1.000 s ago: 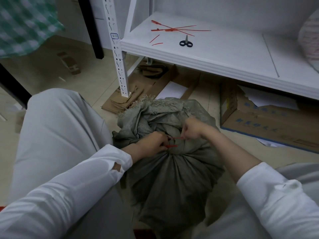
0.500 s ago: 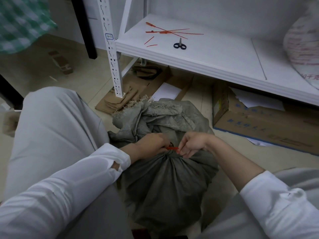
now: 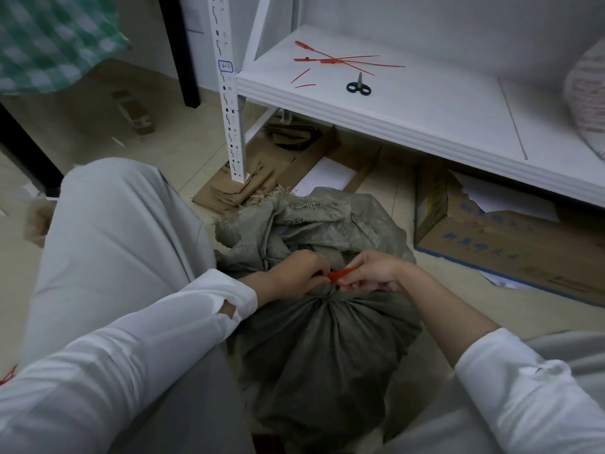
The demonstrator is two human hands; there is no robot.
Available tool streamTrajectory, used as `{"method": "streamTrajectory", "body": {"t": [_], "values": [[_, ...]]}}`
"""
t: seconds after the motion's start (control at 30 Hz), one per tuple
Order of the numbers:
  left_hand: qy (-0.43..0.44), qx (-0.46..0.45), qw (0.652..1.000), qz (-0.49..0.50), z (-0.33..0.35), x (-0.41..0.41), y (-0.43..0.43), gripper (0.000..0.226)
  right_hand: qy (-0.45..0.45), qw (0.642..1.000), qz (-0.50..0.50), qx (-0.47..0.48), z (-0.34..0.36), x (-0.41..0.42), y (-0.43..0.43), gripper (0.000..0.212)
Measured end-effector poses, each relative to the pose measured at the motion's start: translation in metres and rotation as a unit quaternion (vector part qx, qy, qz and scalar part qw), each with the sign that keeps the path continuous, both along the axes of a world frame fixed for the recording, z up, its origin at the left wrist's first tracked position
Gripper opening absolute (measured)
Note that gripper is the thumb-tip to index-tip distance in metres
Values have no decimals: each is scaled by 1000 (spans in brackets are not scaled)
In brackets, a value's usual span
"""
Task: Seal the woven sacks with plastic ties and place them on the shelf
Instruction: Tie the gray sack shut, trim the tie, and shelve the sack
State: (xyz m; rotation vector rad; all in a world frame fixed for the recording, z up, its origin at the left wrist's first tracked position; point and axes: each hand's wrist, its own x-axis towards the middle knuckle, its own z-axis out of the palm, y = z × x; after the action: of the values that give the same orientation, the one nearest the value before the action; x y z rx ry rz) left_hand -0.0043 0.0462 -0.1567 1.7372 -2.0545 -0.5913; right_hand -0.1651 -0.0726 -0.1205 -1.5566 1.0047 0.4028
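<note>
Left hand (image 3: 293,276) grips sack (image 3: 327,358), right hand (image 3: 373,272) pinches red tie (image 3: 339,275)

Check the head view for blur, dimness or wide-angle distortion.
Head view: light is dim and flat, no glare; the green checked cloth at top left is blurred; the white sleeves swell at the bottom corners, wide-angle stretch; the red plastic tie pinched by left hand and right hand over the grey woven sack is soft.
</note>
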Motion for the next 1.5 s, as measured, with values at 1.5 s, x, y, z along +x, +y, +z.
{"method": "streamTrajectory", "body": {"t": [1.5], "values": [[206,42,934,288,0,-3,-7,18,-317,900,-276,-114,-29,18,41,23]]}}
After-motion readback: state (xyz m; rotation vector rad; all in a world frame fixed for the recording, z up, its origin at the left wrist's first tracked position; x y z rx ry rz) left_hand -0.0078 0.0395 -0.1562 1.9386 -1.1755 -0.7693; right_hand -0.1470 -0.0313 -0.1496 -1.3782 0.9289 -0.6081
